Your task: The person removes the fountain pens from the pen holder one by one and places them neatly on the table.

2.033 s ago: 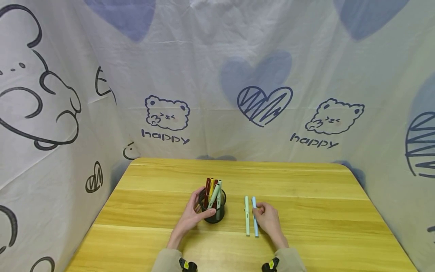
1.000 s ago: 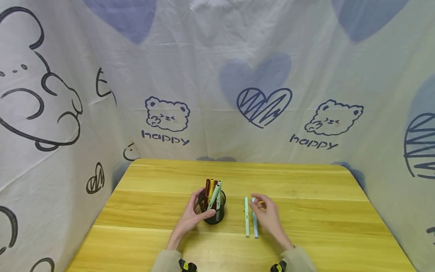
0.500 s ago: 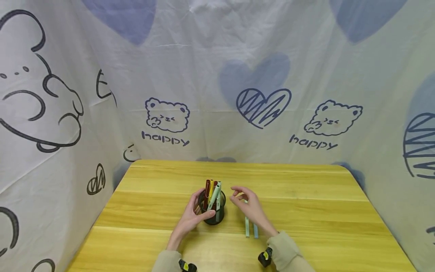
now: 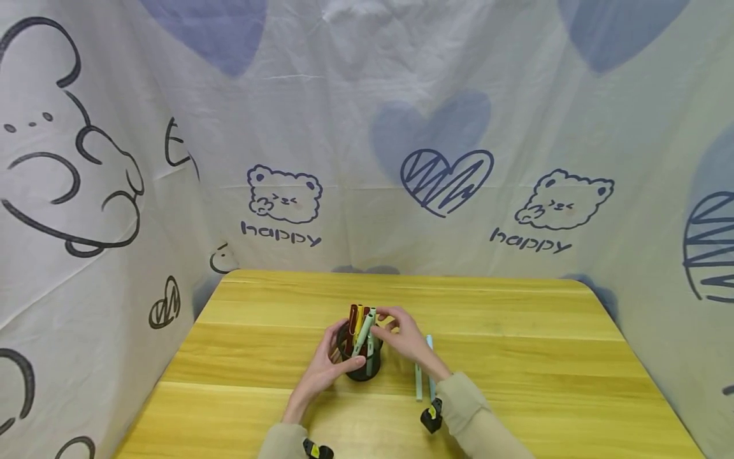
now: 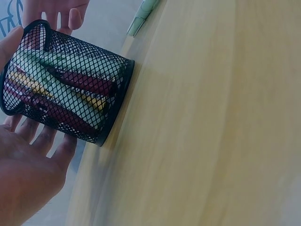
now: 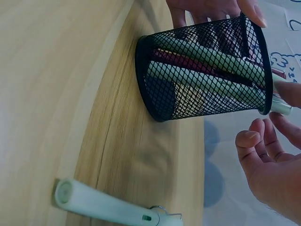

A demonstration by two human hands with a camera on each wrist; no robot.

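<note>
Several dark red, yellow and light green pens stand in a black mesh pen holder (image 4: 360,372) (image 5: 115,106) (image 6: 157,94). My left hand (image 4: 322,373) (image 5: 28,174) (image 6: 207,8) grips the holder from its left side, the thumb across its front. At the holder's top right, my right hand (image 4: 406,336) (image 5: 56,10) (image 6: 277,174) pinches the upper end of a light green pen (image 6: 281,107) between thumb and finger. The head view shows another light green pen (image 4: 418,384) (image 5: 142,18) (image 6: 106,205) and a light blue pen (image 4: 429,341) lying under the right wrist.
The wooden table (image 4: 258,338) ends at a patterned cloth (image 4: 355,223) behind it, and cloth also hangs at both sides. A small black device (image 4: 431,415) is strapped at the right wrist, another (image 4: 318,450) at the left.
From beside the blue pen, my right hand has moved left to the holder and now pinches a pen in it. My left hand keeps its grip on the holder.
</note>
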